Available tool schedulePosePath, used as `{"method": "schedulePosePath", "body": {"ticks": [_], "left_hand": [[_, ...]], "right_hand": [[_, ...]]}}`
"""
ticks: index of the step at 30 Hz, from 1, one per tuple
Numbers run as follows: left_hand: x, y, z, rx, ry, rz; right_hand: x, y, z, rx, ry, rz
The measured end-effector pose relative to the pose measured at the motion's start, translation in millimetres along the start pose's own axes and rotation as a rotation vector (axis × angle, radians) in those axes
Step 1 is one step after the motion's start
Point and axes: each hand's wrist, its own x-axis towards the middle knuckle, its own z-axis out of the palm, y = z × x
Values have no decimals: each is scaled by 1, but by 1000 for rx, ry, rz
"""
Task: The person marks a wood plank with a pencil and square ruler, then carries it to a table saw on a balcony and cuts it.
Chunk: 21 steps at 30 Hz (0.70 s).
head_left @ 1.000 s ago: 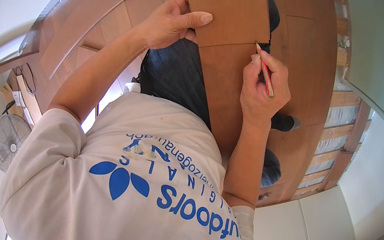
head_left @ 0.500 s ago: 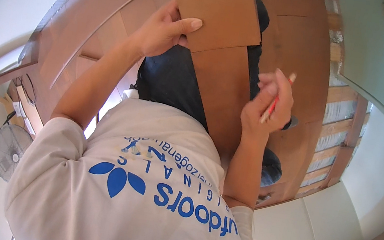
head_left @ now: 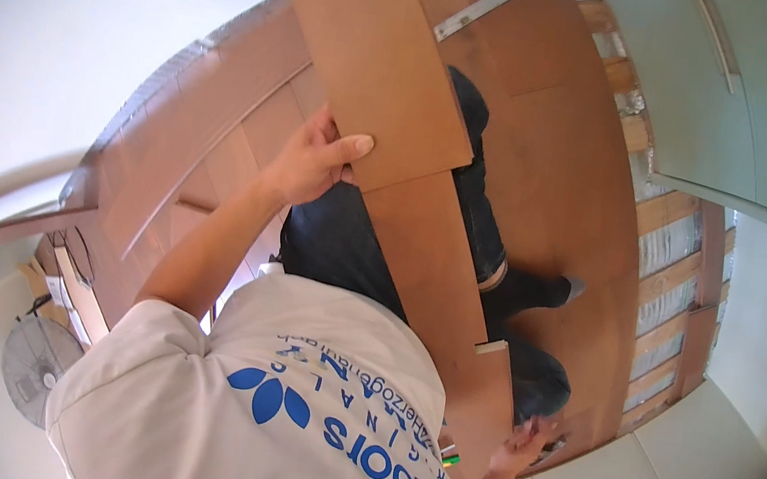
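Observation:
A flat brown board [head_left: 374, 55] lies across my lap, on top of a second brown board [head_left: 427, 252] that reaches toward my body. My left hand [head_left: 323, 164] grips the upper board at its near left corner, thumb on top and fingers underneath. At the lower right, my right hand [head_left: 521, 449] is low beside my knee, near a small dark object [head_left: 555, 445] on the floor. Its fingers are small and blurred, so whether they hold anything does not show.
Brown planks cover the floor [head_left: 571, 210], with a metal straightedge [head_left: 475, 13] beyond the board. Wooden battens [head_left: 668, 267] run along the right, by pale green cabinets [head_left: 734, 85]. A fan [head_left: 37, 369] stands at the left. Coloured items [head_left: 450, 457] show beside my shirt.
My right hand has moved down and back toward my right side; the red pencil it held is out of sight. My left hand keeps its grip as the view shifts, showing the straightedge.

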Motion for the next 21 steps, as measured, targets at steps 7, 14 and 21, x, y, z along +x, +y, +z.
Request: {"method": "schedulePosePath", "body": {"ticks": [7,14,21], "left_hand": [[4,11,29,39,11,-16],[33,28,92,70,-79,132],[112,51,169,212,-255,243]], "right_hand": [[-51,67,-9,79,-140,138],[-21,71,-24,-52,-387,253],[-70,48,-20,131,-175,302]]}}
